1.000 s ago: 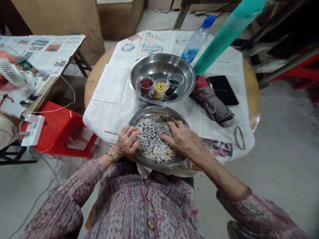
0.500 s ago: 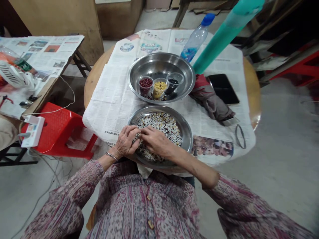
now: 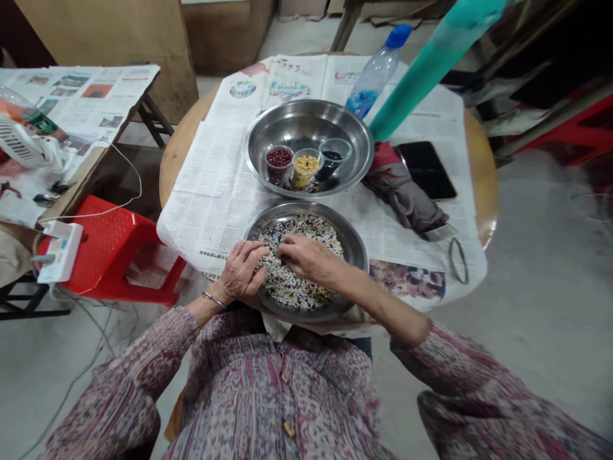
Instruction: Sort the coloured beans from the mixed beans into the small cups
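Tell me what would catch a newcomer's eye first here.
Probably the slanting green tube at the right of the table. Next, the near metal pan of mixed grains, right fingers at the grains, left fingers at its left rim. Beyond it, a metal bowl holds three cups.

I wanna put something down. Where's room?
Bare newspaper lies left of the back bowl and front bowl, towards the table's edge; a smaller patch, between front bowl and grey bundle. Right of the back bowl is crowded: bottle, green tube, bundle, dark screen.
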Demonstrator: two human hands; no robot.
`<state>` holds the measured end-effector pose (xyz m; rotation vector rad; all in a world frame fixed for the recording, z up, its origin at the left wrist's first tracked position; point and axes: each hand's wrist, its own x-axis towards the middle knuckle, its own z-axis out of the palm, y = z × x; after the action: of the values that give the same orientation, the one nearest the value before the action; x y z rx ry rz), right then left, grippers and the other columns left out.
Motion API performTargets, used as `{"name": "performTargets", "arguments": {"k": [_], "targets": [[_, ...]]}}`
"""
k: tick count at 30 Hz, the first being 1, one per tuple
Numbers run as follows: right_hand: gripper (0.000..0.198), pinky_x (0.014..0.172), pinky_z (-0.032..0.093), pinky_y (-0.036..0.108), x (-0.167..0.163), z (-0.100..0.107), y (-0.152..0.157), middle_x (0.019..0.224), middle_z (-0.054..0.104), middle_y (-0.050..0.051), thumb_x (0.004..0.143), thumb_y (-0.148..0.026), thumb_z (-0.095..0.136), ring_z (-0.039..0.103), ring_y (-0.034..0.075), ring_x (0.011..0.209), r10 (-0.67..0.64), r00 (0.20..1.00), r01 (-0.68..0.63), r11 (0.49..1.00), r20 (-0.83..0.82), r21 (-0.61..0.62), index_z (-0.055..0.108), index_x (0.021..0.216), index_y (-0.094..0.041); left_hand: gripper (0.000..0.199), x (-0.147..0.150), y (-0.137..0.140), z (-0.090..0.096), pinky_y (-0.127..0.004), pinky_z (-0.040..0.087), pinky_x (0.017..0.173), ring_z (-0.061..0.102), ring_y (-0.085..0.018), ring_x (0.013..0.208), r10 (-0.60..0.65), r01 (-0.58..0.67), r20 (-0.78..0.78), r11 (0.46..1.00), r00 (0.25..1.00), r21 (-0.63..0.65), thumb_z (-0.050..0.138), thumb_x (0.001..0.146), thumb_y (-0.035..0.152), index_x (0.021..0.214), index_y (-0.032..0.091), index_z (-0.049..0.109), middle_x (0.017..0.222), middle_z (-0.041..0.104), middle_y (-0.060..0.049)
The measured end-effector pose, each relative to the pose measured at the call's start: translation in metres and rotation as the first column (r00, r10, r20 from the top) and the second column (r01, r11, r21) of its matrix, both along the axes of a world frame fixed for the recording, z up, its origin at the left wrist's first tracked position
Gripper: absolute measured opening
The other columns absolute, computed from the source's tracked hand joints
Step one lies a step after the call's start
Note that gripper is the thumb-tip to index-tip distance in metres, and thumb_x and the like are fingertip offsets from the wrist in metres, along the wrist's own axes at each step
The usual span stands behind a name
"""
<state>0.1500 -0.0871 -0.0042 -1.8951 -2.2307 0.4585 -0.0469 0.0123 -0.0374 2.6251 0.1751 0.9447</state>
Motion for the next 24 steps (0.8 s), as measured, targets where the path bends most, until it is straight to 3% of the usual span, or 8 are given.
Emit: {"name": "performTargets", "arguments": {"k": [3, 7, 10, 13, 17, 21, 24], "targets": [[0.025, 0.070, 0.041, 0.029, 0.013, 0.007, -0.011, 0.095, 0.064, 0.007, 0.091, -0.009, 0.047, 0.056, 0.019, 0.085, -0.116, 0.989, 0.122, 0.991, 0.096, -0.055, 0.068, 0.096, -0.021, 0.025, 0.000, 0.000, -0.001, -0.042, 0.048, 0.091, 0.057, -0.024, 0.101, 0.000, 0.000, -0.009, 1.000, 1.000, -0.005, 0.043, 0.094, 0.020, 0.117, 0.016, 0.053, 0.110, 0.061, -0.011], [0.031, 0.076, 0.046, 0.034, 0.027, 0.009, -0.009, 0.110, 0.064, 0.013, 0.091, -0.012, 0.045, 0.055, 0.026, 0.103, -0.311, 0.930, 0.298, 0.950, 0.195, 0.096, 0.066, 0.112, -0.018, 0.025, 0.000, 0.001, -0.001, -0.042, 0.047, 0.091, 0.057, -0.024, 0.101, 0.003, -0.003, -0.019, 1.000, 1.000, 0.001, 0.042, 0.094, 0.021, 0.116, 0.016, 0.054, 0.111, 0.061, -0.012], [0.030, 0.080, 0.048, 0.037, 0.027, -0.002, -0.005, 0.114, 0.062, 0.017, 0.092, -0.018, 0.047, 0.054, 0.029, 0.105, -0.374, 0.911, 0.356, 0.926, 0.173, 0.125, 0.064, 0.116, -0.014, 0.024, 0.000, 0.001, 0.000, -0.041, 0.048, 0.090, 0.057, -0.024, 0.101, -0.003, 0.003, -0.005, 1.000, 1.000, 0.004, 0.043, 0.094, 0.021, 0.114, 0.016, 0.055, 0.110, 0.062, -0.012], [0.024, 0.084, 0.048, 0.035, 0.022, -0.010, -0.012, 0.105, 0.065, 0.013, 0.090, -0.016, 0.049, 0.059, 0.024, 0.097, -0.302, 0.953, 0.303, 0.951, -0.014, 0.058, 0.065, 0.108, -0.015, 0.024, 0.000, 0.000, 0.000, -0.041, 0.048, 0.090, 0.058, -0.024, 0.101, -0.001, 0.001, -0.015, 1.000, 1.000, 0.005, 0.042, 0.094, 0.021, 0.114, 0.016, 0.055, 0.110, 0.062, -0.012], [0.021, 0.084, 0.048, 0.033, 0.008, -0.002, -0.040, 0.095, 0.068, 0.006, 0.088, -0.012, 0.051, 0.063, 0.019, 0.090, -0.099, 0.957, 0.083, 0.994, -0.273, -0.071, 0.067, 0.098, -0.020, 0.025, -0.001, 0.000, 0.000, -0.041, 0.048, 0.090, 0.058, -0.024, 0.102, 0.004, -0.004, -0.040, 1.000, 0.999, -0.003, 0.042, 0.094, 0.020, 0.114, 0.016, 0.055, 0.110, 0.062, -0.011], [0.027, 0.081, 0.049, 0.031, -0.010, 0.004, -0.065, 0.100, 0.069, 0.005, 0.089, -0.011, 0.055, 0.064, 0.018, 0.091, 0.048, 0.959, -0.091, 0.986, -0.279, -0.142, 0.068, 0.108, -0.024, 0.025, -0.001, 0.001, -0.001, -0.042, 0.047, 0.091, 0.058, -0.025, 0.102, -0.014, 0.013, -0.046, 1.000, 0.999, -0.020, 0.043, 0.093, 0.020, 0.114, 0.016, 0.057, 0.110, 0.062, -0.012], [0.030, 0.082, 0.050, 0.032, -0.012, 0.000, -0.064, 0.101, 0.069, 0.006, 0.089, -0.010, 0.054, 0.064, 0.019, 0.094, 0.062, 0.983, -0.083, 0.989, -0.172, -0.122, 0.068, 0.112, -0.023, 0.026, -0.002, 0.001, -0.002, -0.043, 0.047, 0.092, 0.058, -0.025, 0.104, -0.009, 0.007, -0.067, 0.999, 0.998, -0.041, 0.043, 0.093, 0.021, 0.114, 0.016, 0.058, 0.111, 0.063, -0.012]]}}
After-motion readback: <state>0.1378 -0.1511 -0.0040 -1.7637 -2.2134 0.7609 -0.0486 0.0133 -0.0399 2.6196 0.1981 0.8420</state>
